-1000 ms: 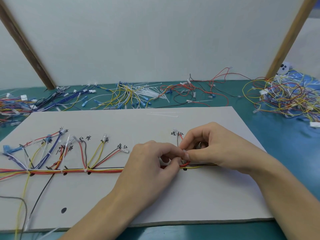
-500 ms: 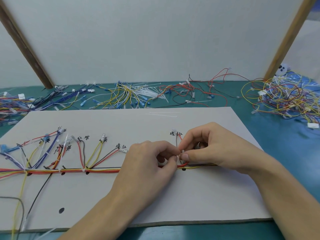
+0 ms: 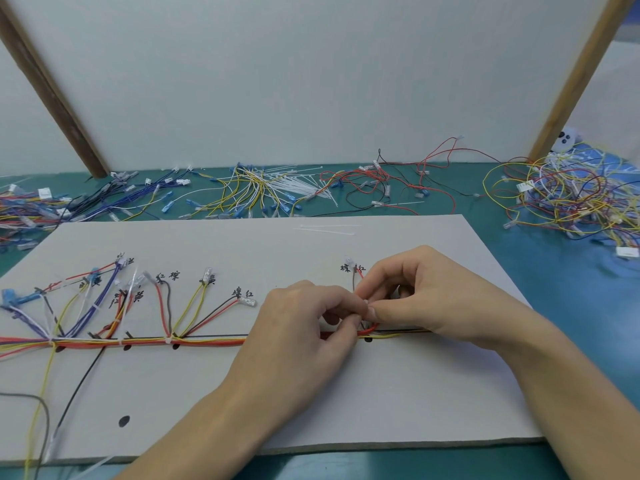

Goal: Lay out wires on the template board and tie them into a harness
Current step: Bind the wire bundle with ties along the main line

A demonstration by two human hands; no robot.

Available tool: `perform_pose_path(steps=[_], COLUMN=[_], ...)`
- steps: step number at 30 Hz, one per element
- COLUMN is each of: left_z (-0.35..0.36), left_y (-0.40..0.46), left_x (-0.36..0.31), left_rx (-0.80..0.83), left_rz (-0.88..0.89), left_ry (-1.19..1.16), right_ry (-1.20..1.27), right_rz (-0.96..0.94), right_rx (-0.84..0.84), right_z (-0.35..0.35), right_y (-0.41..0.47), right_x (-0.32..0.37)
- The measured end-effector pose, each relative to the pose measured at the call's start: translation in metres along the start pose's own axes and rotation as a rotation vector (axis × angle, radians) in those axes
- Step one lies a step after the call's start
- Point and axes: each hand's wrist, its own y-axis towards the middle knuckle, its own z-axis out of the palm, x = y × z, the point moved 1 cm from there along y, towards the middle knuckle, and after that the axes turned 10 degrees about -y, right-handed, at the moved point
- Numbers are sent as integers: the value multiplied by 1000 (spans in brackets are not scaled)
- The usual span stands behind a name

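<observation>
Both hands meet over the wire bundle (image 3: pixel 194 341) that runs along the grey template board (image 3: pixel 346 393). The left hand (image 3: pixel 304 327) has its fingers curled, thumb and forefinger pinching a small white cable tie (image 3: pixel 365 303) at the bundle. The right hand (image 3: pixel 426 299) is curled too, its fingertips pinching the same tie from the other side. Branch wires fan up to handwritten labels on the board's left half. Loose wires (image 3: pixel 568 195) lie heaped on the green worktop (image 3: pixel 571 306) behind the board.
</observation>
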Motion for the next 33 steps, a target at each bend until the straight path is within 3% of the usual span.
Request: perform_pose_path(steps=[17,33], left_z=[-2,0], left_y=[-1,1], left_x=[-4,3], left_rx=[-22,-13], left_rz=[39,-39], left_ry=[6,5], right_ry=[-23,3], right_rz=[-14,-4], right_rx=[-19,-17], right_z=[0,-1], right_y=[1,0], right_x=[-2,-2])
